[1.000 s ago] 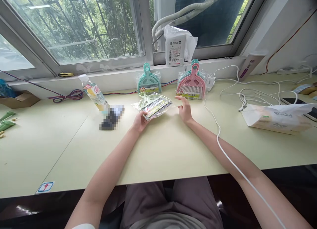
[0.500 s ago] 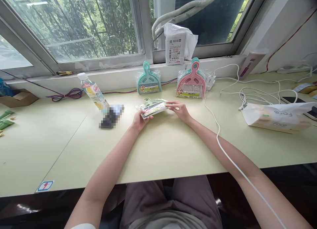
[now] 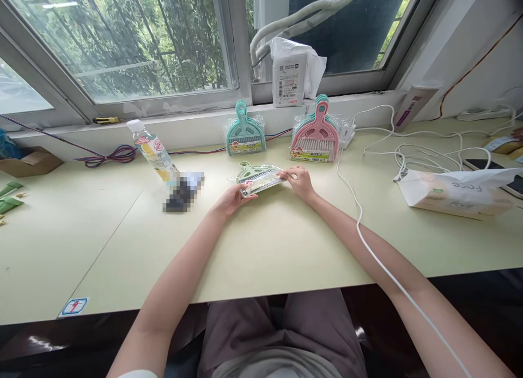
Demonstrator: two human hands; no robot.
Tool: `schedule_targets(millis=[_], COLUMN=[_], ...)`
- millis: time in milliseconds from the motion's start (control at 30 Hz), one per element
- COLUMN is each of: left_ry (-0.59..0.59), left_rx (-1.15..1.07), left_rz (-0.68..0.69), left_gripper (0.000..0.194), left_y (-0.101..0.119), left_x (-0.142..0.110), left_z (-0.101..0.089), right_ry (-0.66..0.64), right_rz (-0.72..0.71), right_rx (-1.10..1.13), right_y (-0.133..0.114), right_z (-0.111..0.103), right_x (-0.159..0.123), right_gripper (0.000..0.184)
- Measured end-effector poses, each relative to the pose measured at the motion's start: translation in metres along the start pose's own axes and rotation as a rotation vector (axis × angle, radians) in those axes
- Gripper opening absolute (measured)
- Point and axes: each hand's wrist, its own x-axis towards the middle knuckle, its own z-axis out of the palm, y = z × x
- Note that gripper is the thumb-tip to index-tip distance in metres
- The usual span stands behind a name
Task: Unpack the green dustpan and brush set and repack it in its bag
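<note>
A light green mini dustpan and brush set (image 3: 261, 177) in clear wrapping is tilted above the table, its handle pointing away from me. My left hand (image 3: 232, 199) is closed on its near left corner, thumb on top. At its right edge, the fingertips of my right hand (image 3: 298, 180) pinch the wrapping. Behind it, a teal dustpan and brush set (image 3: 245, 133) leans upright against the sill wall. Farther right, a pink dustpan and brush set (image 3: 315, 133) stands in front of teal ones, also wrapped.
On the left stand a drink bottle (image 3: 151, 149) and a blurred-out dark item (image 3: 180, 197). A white cable (image 3: 363, 233) runs across my right forearm. A tissue pack (image 3: 457, 195) lies on the right. A wrapped white box (image 3: 291, 78) sits on the sill.
Both hands have shifted slightly right with the green set. My right fingers have gone from resting spread along its edge to a tighter pinch.
</note>
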Motion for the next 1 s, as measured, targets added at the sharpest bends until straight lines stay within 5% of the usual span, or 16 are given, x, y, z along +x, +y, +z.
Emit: schedule_targets(millis=[500, 633, 800, 1000], left_ry=[-0.159, -0.166, -0.181, -0.069], left_rx=[0.219, 0.246, 0.253, 0.215], left_rz=[0.139, 0.139, 0.141, 0.216], left_gripper=[0.061, 0.064, 0.063, 0.074], left_y=[-0.004, -0.004, -0.006, -0.012], left_x=[-0.004, -0.005, -0.001, 0.003], left_z=[0.002, 0.002, 0.0, 0.006], right_ry=[0.137, 0.027, -0.041, -0.107], right_rz=[-0.016, 0.085, 0.269, 0.453], right_rx=[0.103, 0.294, 0.599, 0.799], right_y=[-0.001, 0.009, 0.016, 0.015], right_z=[0.0, 0.005, 0.01, 0.012], right_x=[0.0, 0.001, 0.001, 0.001], right_gripper=[0.023, 0.026, 0.075, 0.063])
